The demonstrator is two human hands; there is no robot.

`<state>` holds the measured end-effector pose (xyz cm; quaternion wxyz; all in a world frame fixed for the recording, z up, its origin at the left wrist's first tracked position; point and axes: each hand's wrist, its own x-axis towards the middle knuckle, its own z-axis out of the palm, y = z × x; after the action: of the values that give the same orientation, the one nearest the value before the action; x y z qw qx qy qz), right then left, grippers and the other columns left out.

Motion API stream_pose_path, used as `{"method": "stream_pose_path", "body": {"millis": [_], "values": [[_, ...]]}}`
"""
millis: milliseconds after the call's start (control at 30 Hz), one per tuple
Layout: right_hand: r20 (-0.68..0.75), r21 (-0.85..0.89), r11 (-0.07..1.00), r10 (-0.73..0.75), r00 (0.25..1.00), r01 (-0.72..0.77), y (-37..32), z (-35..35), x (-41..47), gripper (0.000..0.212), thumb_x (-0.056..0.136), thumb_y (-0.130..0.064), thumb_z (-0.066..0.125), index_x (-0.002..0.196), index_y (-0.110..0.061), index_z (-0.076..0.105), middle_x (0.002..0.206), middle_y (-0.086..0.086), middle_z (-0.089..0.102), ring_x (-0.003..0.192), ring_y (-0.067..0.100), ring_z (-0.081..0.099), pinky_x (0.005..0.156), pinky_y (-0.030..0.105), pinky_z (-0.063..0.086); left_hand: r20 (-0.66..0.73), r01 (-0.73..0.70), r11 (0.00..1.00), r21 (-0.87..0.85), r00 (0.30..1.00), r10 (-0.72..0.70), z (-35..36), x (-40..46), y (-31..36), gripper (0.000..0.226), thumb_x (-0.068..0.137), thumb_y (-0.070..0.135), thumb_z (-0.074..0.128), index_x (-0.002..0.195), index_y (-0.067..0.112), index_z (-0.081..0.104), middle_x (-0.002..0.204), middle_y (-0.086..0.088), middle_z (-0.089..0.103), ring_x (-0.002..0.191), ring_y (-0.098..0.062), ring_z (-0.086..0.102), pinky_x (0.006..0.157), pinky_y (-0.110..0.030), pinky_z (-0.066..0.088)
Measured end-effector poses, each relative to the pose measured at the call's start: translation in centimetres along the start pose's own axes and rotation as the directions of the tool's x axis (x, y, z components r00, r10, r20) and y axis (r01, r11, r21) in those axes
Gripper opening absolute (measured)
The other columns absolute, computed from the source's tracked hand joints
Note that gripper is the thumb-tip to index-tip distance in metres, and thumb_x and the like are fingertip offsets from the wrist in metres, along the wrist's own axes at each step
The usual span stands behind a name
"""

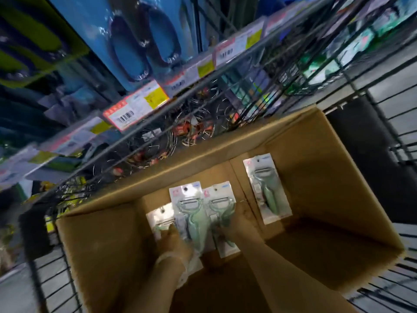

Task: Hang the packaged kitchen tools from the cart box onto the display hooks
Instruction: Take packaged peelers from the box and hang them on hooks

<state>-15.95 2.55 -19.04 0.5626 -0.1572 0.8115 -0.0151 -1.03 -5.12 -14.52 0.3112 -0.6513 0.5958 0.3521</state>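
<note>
Both hands reach down into an open cardboard box (327, 177) standing in a wire cart (388, 114). Four carded green peelers lie on the box floor.

The left hand (173, 242) rests on the leftmost peeler pack (158, 220), its fingers curled onto the card's lower half. The hand hides that half, and motion blur makes it unclear whether this grip pinches the card or only presses on it. A pale band circles the left wrist.

The right hand (232, 229) lies over the third peeler pack (220, 206). Its fingers are lost in shadow and blur against the green handle, so whether this grip is spread or closed on the pack cannot be told.

The second peeler pack (191, 213) lies between the two hands, overlapping its neighbours. The fourth peeler pack (266, 188) lies apart, near the right wall of the box, untouched.

Beyond the box, a shelf rail carries price tags (135, 107), their print too smeared to read. Blue packaged goods (140, 46) hang above. The display hooks themselves cannot be distinguished.
</note>
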Motion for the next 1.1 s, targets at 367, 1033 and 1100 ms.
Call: {"method": "stream_pose_path", "body": {"millis": [367,1033,1100], "values": [[-0.188,-0.076,0.995,0.056,0.981,-0.072,-1.5,-0.4,0.1,0.114,0.062,-0.047,0.082,0.143,-0.003,0.014,0.143,0.017,0.03,0.131,0.032,0.034,0.106,0.038,0.036,-0.155,0.146,0.988,-0.056,0.976,-0.153,2.3,1.4,3.0,0.095,0.073,0.042,0.073,0.143,0.014,0.015,0.145,-0.016,0.029,0.135,-0.033,0.028,0.106,-0.042,0.031],[-0.35,0.261,0.921,-0.189,0.917,0.289,-2.2,-8.4,-11.3,0.055,0.067,-0.029,0.081,0.114,-0.021,0.054,0.11,-0.007,0.06,0.106,0.013,0.059,0.084,0.025,0.049,-0.147,-0.139,0.645,-0.752,0.988,0.042,-4.8,-10.7,2.4,0.057,0.075,-0.002,0.072,0.118,0.019,0.039,0.107,0.001,0.058,0.09,-0.016,0.056,0.072,-0.026,0.045],[-0.438,0.237,0.875,-0.291,0.851,0.422,-2.2,-8.8,-13.7,0.039,0.069,-0.019,0.081,0.101,-0.026,0.06,0.099,-0.012,0.065,0.096,0.007,0.064,0.068,0.013,0.046,-0.175,-0.199,0.652,-0.732,0.979,0.102,-5.8,-12.5,1.8,0.054,0.074,0.0,0.073,0.111,0.022,0.04,0.107,0.001,0.061,0.093,-0.017,0.06,0.074,-0.028,0.05]]}}
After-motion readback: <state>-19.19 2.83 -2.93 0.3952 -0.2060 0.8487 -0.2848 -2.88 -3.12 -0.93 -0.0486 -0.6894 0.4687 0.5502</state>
